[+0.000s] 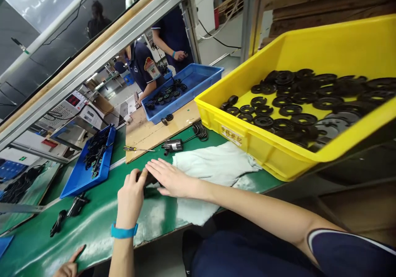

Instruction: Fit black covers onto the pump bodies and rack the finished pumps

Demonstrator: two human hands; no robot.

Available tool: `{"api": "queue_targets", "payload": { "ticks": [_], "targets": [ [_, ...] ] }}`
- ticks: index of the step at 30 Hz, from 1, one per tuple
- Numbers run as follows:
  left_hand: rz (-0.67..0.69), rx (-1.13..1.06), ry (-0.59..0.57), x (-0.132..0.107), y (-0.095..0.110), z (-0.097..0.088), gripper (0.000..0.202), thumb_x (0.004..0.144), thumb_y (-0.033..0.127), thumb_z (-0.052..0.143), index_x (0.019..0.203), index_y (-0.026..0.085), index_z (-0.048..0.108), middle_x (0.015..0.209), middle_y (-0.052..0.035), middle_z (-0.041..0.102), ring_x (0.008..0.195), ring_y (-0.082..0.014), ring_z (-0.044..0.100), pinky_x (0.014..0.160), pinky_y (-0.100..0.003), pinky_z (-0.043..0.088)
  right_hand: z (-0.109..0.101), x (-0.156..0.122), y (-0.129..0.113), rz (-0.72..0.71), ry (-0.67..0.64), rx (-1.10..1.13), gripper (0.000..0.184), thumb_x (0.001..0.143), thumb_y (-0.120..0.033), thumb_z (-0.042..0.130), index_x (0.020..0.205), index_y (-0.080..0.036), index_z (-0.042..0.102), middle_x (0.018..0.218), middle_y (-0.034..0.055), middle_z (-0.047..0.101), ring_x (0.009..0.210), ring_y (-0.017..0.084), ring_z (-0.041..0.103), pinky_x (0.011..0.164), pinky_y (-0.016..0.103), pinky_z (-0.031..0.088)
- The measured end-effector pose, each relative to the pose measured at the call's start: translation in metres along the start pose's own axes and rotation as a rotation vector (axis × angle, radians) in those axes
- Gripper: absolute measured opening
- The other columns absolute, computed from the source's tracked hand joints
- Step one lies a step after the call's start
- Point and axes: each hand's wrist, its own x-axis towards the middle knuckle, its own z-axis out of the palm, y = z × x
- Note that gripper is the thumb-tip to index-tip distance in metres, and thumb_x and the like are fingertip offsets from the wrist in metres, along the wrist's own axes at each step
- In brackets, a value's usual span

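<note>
Rings [291,108] lie in a crate [278,155], right of the cloth [213,165] on the conveyor belt [93,227] (screwdriver [139,149] behind).

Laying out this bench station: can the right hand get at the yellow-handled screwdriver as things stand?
Probably yes: the right hand lies close to the screwdriver, with only green belt between them, though it would first have to leave the dark part it touches.

Left hand [131,198] and right hand [171,180], just beside each other.
Left: thumb raised, fingers curled, blue wristband [124,231] on left wrist [123,244]. Right: laid flat, fingers extended, right forearm [241,205] reaching across from my right.
</note>
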Motion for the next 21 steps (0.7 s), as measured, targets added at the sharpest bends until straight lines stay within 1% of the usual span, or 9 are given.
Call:
{"api": "queue_targets", "payload": {
  "ticks": [2, 5, 9, 12, 14, 16, 18, 19, 21],
  "targets": [
    [0.156, -0.017, 0.046, 0.003, 0.016, -0.012, 0.057, 0.09, 0.0, 0.047, 0.14, 0.026, 0.055, 0.127, -0.0109, 0.063, 0.104, -0.0266, 0.063, 0.068, -0.032, 0.057, -0.003, 0.002, 0.0, 0.087, -0.023, 0.058, 0.095, 0.07, -0.016, 0.082, 0.153, 0.0, 0.039, 0.143, 0.029, 0.056, 0.136, 0.041, 0.053, 0.114, 0.054, 0.045],
    [0.289, -0.19, 0.107, 0.011, 0.036, -0.017, 0.061, 0.088, -0.001, 0.047, 0.142, 0.027, 0.052, 0.129, -0.012, 0.061, 0.107, -0.028, 0.062, 0.082, -0.039, 0.059, -0.012, -0.009, 0.006, 0.162, 0.023, 0.179, 0.095, 0.067, -0.017, 0.081, 0.153, -0.006, 0.042, 0.128, 0.021, 0.067, 0.117, 0.036, 0.064, 0.1, 0.05, 0.054],
    [0.107, -0.752, 0.264, 0.022, 0.046, -0.006, 0.077, 0.088, 0.008, 0.059, 0.156, 0.031, 0.031, 0.141, -0.012, 0.054, 0.129, -0.0284, 0.057, 0.109, -0.047, 0.049, -0.025, -0.041, 0.016, 0.178, 0.247, 0.326, 0.074, 0.065, -0.014, 0.075, 0.136, -0.021, 0.059, 0.124, 0.0105, 0.067, 0.113, 0.03, 0.063, 0.099, 0.045, 0.052],
    [-0.105, -1.073, 0.247, 0.018, 0.054, 0.008, 0.1, 0.081, 0.033, 0.08, 0.161, 0.03, 0.021, 0.149, -0.0128, 0.052, 0.139, -0.0307, 0.05, 0.118, -0.05, 0.039, -0.031, -0.064, 0.028, 0.272, 0.393, 0.369, 0.053, 0.071, -0.018, 0.074, 0.123, -0.022, 0.062, 0.117, 0.0087, 0.067, 0.111, 0.028, 0.063, 0.099, 0.043, 0.051],
    [-0.332, -1.169, 0.272, 0.009, 0.07, 0.019, 0.083, 0.077, 0.045, 0.084, 0.149, 0.026, 0.046, 0.134, -0.0108, 0.063, 0.126, -0.029, 0.06, 0.11, -0.045, 0.046, -0.032, -0.076, 0.035, 0.344, 0.449, 0.365, 0.047, 0.075, -0.024, 0.075, 0.12, -0.022, 0.061, 0.117, 0.0086, 0.067, 0.111, 0.027, 0.064, 0.099, 0.043, 0.051],
    [-0.647, -1.268, 0.293, -0.002, 0.094, 0.029, 0.046, 0.085, 0.057, 0.073, 0.109, 0.018, 0.072, 0.093, -0.0065, 0.071, 0.088, -0.0215, 0.069, 0.082, -0.033, 0.055, -0.031, -0.085, 0.039, 0.414, 0.471, 0.365, 0.047, 0.077, -0.03, 0.076, 0.12, -0.022, 0.059, 0.116, 0.0087, 0.067, 0.11, 0.028, 0.064, 0.098, 0.044, 0.052],
    [-0.883, -1.473, 0.153, -0.01, 0.117, 0.034, 0.059, 0.093, 0.068, 0.054, 0.076, 0.014, 0.071, 0.058, -0.0014, 0.058, 0.053, -0.0134, 0.057, 0.052, -0.024, 0.045, -0.029, -0.091, 0.041, 0.459, 0.477, 0.37, 0.047, 0.077, -0.033, 0.079, 0.119, -0.022, 0.059, 0.115, 0.0088, 0.068, 0.108, 0.028, 0.065, 0.097, 0.043, 0.053],
    [-0.932, -1.61, 0.029, -0.011, 0.127, 0.034, 0.068, 0.094, 0.072, 0.047, 0.072, 0.012, 0.069, 0.052, -0.0006, 0.053, 0.044, -0.0111, 0.05, 0.044, -0.022, 0.038, -0.028, -0.094, 0.04, 0.468, 0.475, 0.371, 0.047, 0.077, -0.034, 0.079, 0.118, -0.022, 0.059, 0.114, 0.0087, 0.068, 0.108, 0.028, 0.065, 0.097, 0.043, 0.053],
    [-0.942, -1.877, -0.19, -0.007, 0.137, 0.033, 0.074, 0.092, 0.077, 0.044, 0.081, 0.009, 0.071, 0.054, -0.0032, 0.059, 0.038, -0.0091, 0.047, 0.036, -0.02, 0.031, -0.025, -0.097, 0.038, 0.472, 0.464, 0.37, 0.047, 0.077, -0.035, 0.081, 0.117, -0.022, 0.06, 0.114, 0.0084, 0.067, 0.109, 0.028, 0.064, 0.097, 0.043, 0.053]
  ]
}}
